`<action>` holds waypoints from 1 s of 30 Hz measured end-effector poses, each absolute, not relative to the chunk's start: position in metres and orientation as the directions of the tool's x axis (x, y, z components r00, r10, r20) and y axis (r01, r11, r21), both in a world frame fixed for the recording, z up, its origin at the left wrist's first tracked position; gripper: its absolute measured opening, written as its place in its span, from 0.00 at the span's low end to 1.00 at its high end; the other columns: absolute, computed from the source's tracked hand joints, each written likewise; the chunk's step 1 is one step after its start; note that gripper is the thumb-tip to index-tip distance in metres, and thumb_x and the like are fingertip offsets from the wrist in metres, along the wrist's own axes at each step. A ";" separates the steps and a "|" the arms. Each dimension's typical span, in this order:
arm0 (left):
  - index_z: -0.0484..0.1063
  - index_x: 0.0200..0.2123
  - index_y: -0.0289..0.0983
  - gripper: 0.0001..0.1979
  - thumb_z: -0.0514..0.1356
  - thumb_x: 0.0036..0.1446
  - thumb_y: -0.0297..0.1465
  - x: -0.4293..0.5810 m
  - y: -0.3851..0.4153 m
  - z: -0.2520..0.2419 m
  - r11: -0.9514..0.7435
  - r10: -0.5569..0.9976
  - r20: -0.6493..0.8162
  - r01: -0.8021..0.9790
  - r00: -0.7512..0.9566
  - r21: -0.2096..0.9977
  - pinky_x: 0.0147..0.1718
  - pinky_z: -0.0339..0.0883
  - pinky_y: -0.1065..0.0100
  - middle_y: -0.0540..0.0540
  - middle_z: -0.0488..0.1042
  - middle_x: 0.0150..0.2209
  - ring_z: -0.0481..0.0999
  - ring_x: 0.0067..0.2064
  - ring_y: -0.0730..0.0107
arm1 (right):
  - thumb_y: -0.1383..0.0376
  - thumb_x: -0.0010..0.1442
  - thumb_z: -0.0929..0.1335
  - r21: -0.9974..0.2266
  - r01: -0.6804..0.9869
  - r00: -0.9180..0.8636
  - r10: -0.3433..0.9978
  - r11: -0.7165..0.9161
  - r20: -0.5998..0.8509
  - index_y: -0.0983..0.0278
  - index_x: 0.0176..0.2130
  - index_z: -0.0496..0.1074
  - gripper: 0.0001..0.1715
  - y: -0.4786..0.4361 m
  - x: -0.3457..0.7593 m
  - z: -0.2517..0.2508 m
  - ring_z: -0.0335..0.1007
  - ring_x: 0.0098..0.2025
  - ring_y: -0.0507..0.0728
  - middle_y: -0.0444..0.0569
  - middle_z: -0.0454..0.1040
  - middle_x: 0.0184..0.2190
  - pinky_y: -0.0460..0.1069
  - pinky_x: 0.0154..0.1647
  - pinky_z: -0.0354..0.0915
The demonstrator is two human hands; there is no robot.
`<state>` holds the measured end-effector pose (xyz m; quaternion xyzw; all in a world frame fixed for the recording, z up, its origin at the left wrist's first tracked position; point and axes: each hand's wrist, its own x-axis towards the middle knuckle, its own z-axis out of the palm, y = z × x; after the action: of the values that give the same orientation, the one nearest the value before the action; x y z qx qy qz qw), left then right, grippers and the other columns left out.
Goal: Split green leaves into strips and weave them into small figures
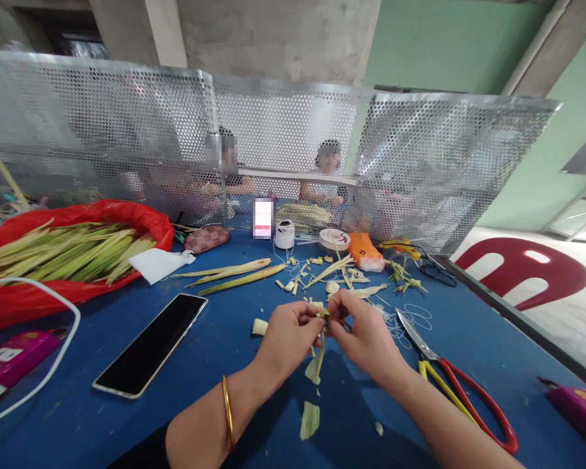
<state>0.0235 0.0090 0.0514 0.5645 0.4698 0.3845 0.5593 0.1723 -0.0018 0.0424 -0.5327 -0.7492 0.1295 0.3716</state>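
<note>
My left hand [293, 332] and my right hand [359, 329] meet over the middle of the blue table, fingertips pinched close together. Between them is a small piece of pale green husk [323, 313], partly covered by the fingers. A longer husk strip [315, 368] hangs down below the hands. On the table nearer to me lies a cut husk piece [310, 420]. A short pale rolled piece [260, 327] sits left of my left hand. Scissors [444, 371] with red and yellow handles lie open to the right of my right hand.
A red bag [163, 225] of husks stands at left, near a dark phone [151, 345] and a white cable [73, 332]. Beyond my hands are husk scraps [329, 270], a thread spool [284, 236] and an orange packet [364, 251]. A perforated metal screen [283, 117] separates two people opposite.
</note>
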 end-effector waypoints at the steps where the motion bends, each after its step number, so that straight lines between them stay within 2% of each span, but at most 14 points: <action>1: 0.77 0.32 0.33 0.08 0.57 0.50 0.24 0.024 0.009 0.051 0.066 0.959 -0.089 0.094 0.268 0.993 0.18 0.61 0.76 0.54 0.68 0.17 0.66 0.19 0.78 | 0.71 0.51 0.63 -0.573 0.720 -0.140 0.890 0.393 0.434 0.59 0.29 0.58 0.07 -0.002 0.172 0.042 0.61 0.27 0.54 0.41 0.65 0.23 0.47 0.29 0.55; 6: 0.76 0.31 0.34 0.08 0.56 0.50 0.24 0.024 0.008 0.049 0.069 0.953 -0.084 0.062 0.291 0.996 0.18 0.61 0.76 0.54 0.68 0.17 0.65 0.19 0.78 | 0.71 0.53 0.63 -0.460 0.798 -0.103 0.841 0.389 0.532 0.60 0.31 0.58 0.07 -0.005 0.168 0.040 0.62 0.26 0.54 0.40 0.65 0.21 0.48 0.32 0.56; 11: 0.76 0.32 0.33 0.09 0.56 0.51 0.24 0.025 0.008 0.051 0.075 0.969 -0.087 0.058 0.233 0.995 0.19 0.61 0.76 0.54 0.69 0.17 0.67 0.19 0.77 | 0.68 0.59 0.63 -0.460 0.736 -0.231 0.823 0.497 0.519 0.61 0.33 0.62 0.03 -0.008 0.170 0.049 0.64 0.29 0.54 0.42 0.69 0.25 0.49 0.36 0.57; 13: 0.76 0.33 0.33 0.09 0.56 0.51 0.24 0.024 0.009 0.050 0.069 0.975 -0.082 0.071 0.206 0.995 0.18 0.60 0.76 0.54 0.70 0.17 0.67 0.18 0.77 | 0.66 0.62 0.61 -0.510 0.691 -0.250 0.832 0.512 0.496 0.61 0.32 0.64 0.06 -0.007 0.171 0.051 0.65 0.31 0.54 0.43 0.70 0.27 0.50 0.38 0.57; 15: 0.77 0.34 0.34 0.10 0.56 0.51 0.24 0.024 0.010 0.049 0.043 0.979 -0.063 0.107 0.192 0.993 0.19 0.60 0.76 0.53 0.71 0.18 0.67 0.19 0.77 | 0.63 0.64 0.60 -0.621 0.633 -0.192 0.871 0.462 0.453 0.61 0.30 0.65 0.12 -0.004 0.171 0.050 0.65 0.32 0.54 0.44 0.70 0.28 0.49 0.37 0.57; 18: 0.77 0.35 0.35 0.10 0.56 0.51 0.26 0.022 0.011 0.046 -0.038 0.982 0.002 0.186 0.190 0.982 0.22 0.63 0.74 0.51 0.75 0.22 0.71 0.22 0.75 | 0.59 0.60 0.65 -0.835 0.467 -0.048 0.951 0.292 0.306 0.62 0.29 0.66 0.11 0.003 0.171 0.044 0.62 0.28 0.53 0.42 0.68 0.25 0.47 0.29 0.57; 20: 0.78 0.35 0.35 0.11 0.56 0.52 0.28 0.021 0.011 0.045 -0.097 0.978 0.046 0.250 0.203 0.963 0.24 0.63 0.73 0.49 0.76 0.24 0.72 0.23 0.73 | 0.56 0.56 0.68 -0.925 0.340 -0.035 0.985 0.171 0.169 0.62 0.28 0.66 0.13 0.007 0.173 0.043 0.58 0.24 0.51 0.40 0.64 0.22 0.46 0.24 0.53; 22: 0.78 0.35 0.36 0.12 0.56 0.52 0.28 0.019 0.011 0.044 -0.162 0.968 0.087 0.318 0.237 0.934 0.25 0.62 0.73 0.49 0.77 0.24 0.72 0.25 0.72 | 0.55 0.53 0.70 -0.969 0.238 -0.076 0.996 0.069 0.052 0.63 0.26 0.66 0.16 0.008 0.175 0.044 0.54 0.22 0.49 0.38 0.62 0.19 0.46 0.23 0.49; 25: 0.79 0.34 0.38 0.12 0.55 0.52 0.27 0.018 0.010 0.045 -0.278 0.939 0.155 0.414 0.306 0.867 0.27 0.60 0.72 0.49 0.77 0.25 0.72 0.26 0.71 | 0.54 0.49 0.71 -0.991 0.130 -0.137 0.989 -0.039 -0.057 0.64 0.21 0.66 0.18 0.008 0.177 0.050 0.55 0.22 0.49 0.39 0.62 0.18 0.46 0.25 0.51; 30: 0.79 0.32 0.39 0.11 0.56 0.54 0.28 0.017 0.008 0.048 -0.365 0.915 0.202 0.503 0.350 0.783 0.28 0.57 0.72 0.48 0.77 0.27 0.72 0.29 0.69 | 0.59 0.46 0.73 -0.994 0.052 -0.145 0.985 -0.091 -0.097 0.65 0.21 0.69 0.14 0.008 0.179 0.052 0.56 0.23 0.49 0.39 0.64 0.17 0.46 0.29 0.54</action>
<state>0.0171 0.0080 0.0477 0.7587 0.4671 0.3271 0.3149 0.1794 0.0081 0.0523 -0.4960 -0.5227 0.5472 0.4259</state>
